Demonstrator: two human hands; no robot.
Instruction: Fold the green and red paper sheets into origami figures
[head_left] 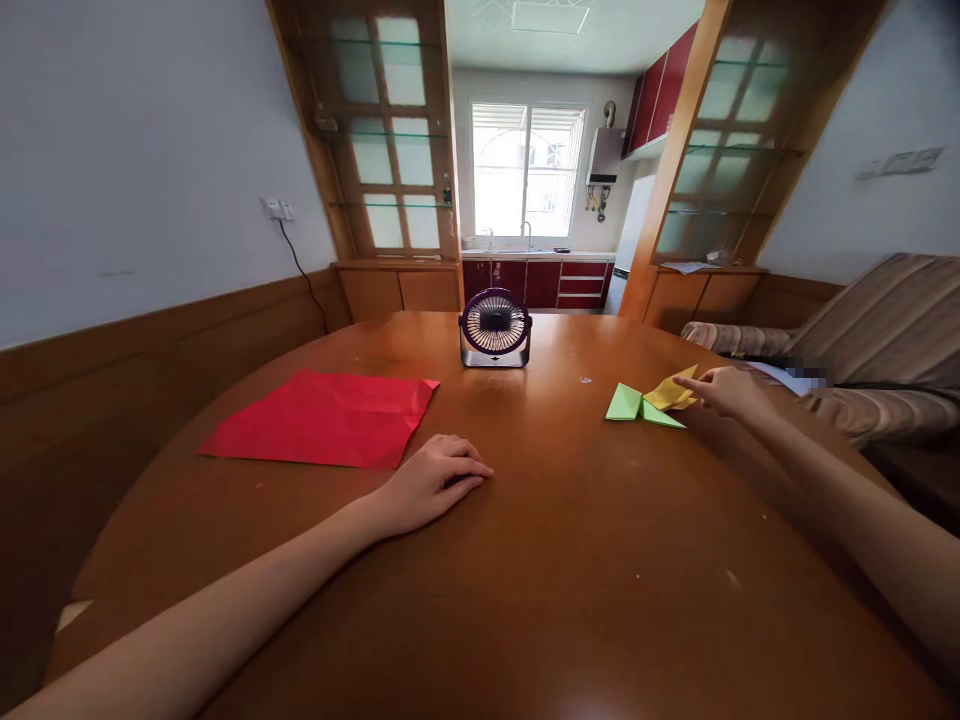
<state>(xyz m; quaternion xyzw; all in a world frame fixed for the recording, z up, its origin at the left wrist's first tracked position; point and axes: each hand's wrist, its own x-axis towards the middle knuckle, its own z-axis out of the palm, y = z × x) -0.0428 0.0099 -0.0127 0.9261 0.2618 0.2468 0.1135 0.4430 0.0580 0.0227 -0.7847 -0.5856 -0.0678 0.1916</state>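
Note:
My left hand [435, 482] rests palm down on the brown wooden table [525, 560], fingers curled loosely, holding nothing, just right of a large red paper sheet [322, 417] that lies flat. My right hand [724, 392] reaches out to the right side of the table and touches a folded yellow paper piece [670, 394]. That yellow piece lies on top of a folded green paper piece [630, 404]. Whether my fingers pinch the yellow paper or only rest on it is unclear.
A small purple desk fan [495, 328] stands at the far middle of the table. A striped sofa [877, 340] is at the right, with papers on it. Wood-panelled walls, glass shelves and a kitchen with a window lie beyond.

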